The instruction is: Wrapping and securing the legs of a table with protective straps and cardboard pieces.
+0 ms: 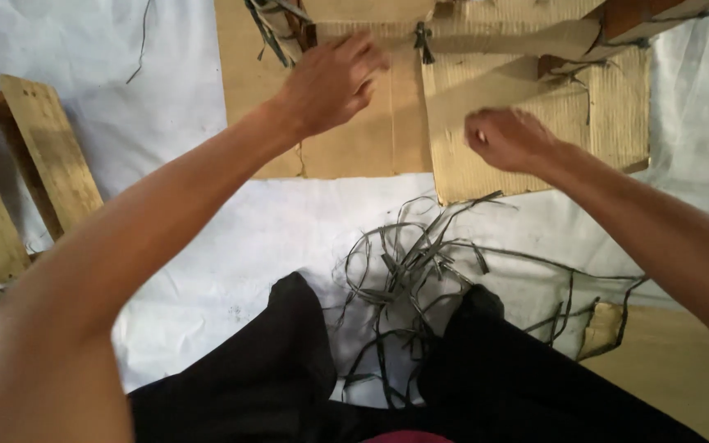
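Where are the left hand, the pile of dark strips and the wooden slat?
left hand (pixel 330 82), head view, on the back of the hand.
pile of dark strips (pixel 408 271), head view, on the tangled middle.
wooden slat (pixel 51 152), head view, on the middle of its flat face.

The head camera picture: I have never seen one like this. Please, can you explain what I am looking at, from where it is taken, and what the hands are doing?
There is no machine here. A person wears the camera on the head, so you look down along the two bare arms. The left hand reaches to the wrapped cardboard bundle at the top, near a dark strap knot. The right hand is closed in a loose fist above the flat cardboard sheets; whether it pinches a strip I cannot tell. A pile of loose dark strips lies on the white sheet, between the knees in black trousers. Wooden slats lie at the left.
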